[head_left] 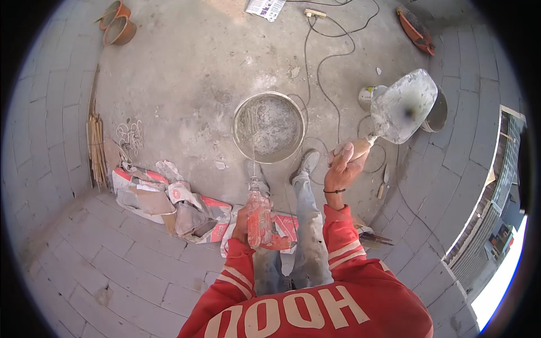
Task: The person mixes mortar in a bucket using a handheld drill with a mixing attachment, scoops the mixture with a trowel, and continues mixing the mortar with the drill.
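A round bucket (235, 130) of grey mix (277, 132) stood on a bare concrete floor (174, 84), and on its near side a person's left hand (241, 224) was clamped on a red power drill (259, 218), the fingers partly hidden, with a thin shaft (253, 158) reaching over the bucket's rim. To the bucket's right, well apart from the left, the person's right hand (345, 167) was closed around the tan handle (362, 146) of a broad, grey-smeared trowel (399, 104). Torn red-and-white bags (191, 208) lay near left of the bucket, and a pale power strip (315, 13) lay beyond it.
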A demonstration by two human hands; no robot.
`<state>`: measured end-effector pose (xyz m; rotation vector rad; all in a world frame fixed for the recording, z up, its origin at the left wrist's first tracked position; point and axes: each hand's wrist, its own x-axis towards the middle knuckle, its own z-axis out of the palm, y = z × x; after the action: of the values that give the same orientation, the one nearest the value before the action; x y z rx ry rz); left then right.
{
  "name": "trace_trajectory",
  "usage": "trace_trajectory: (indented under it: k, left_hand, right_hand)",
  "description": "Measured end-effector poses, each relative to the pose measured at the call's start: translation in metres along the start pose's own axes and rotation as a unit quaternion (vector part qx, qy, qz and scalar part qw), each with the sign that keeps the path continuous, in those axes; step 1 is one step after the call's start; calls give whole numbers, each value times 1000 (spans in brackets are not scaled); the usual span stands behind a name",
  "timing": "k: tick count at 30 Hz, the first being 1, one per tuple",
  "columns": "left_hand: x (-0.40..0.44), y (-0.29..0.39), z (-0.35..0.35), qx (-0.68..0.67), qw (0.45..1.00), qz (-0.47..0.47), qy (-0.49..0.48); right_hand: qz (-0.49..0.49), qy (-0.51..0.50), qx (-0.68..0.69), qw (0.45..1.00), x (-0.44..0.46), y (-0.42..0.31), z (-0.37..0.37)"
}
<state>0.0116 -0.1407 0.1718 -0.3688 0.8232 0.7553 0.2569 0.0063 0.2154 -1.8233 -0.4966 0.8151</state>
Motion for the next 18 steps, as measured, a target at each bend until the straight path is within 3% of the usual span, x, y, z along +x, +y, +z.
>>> trace_trajectory:
  k: [1, 2, 3, 6, 8, 11, 14, 16, 18]
  left_hand:
    - [-2, 0, 15, -32, 998, 8, -54]
    - [-4, 1, 30, -65, 992, 12, -108]
    - [-4, -1, 40, -85, 987, 12, -138]
    - [-1, -6, 36, -77, 989, 19, -123]
    - [3, -4, 26, -63, 993, 17, -97]
    - [7, -4, 19, -51, 996, 11, -69]
    - [10, -7, 27, -43, 997, 5, -69]
    - [9, -9, 31, -41, 997, -2, -69]
    - [8, -12, 29, -31, 998, -7, -59]
  right_hand:
    - [11, 22, 51, 998, -4, 19, 9]
    - [-52, -111, -205, 971, -13, 59, 12]
    - [-108, -234, -446, 858, -23, 94, 6]
    - [-41, -228, -413, 881, -29, 111, -15]
    - [14, -144, -242, 960, -8, 49, -19]
    - [66, -5, -23, 998, 23, -5, -13]
    - [-96, -85, -228, 965, 3, 79, 15]
    - [-30, -272, -418, 866, -21, 161, 7]
    - [-9, -225, -392, 892, -29, 161, -25]
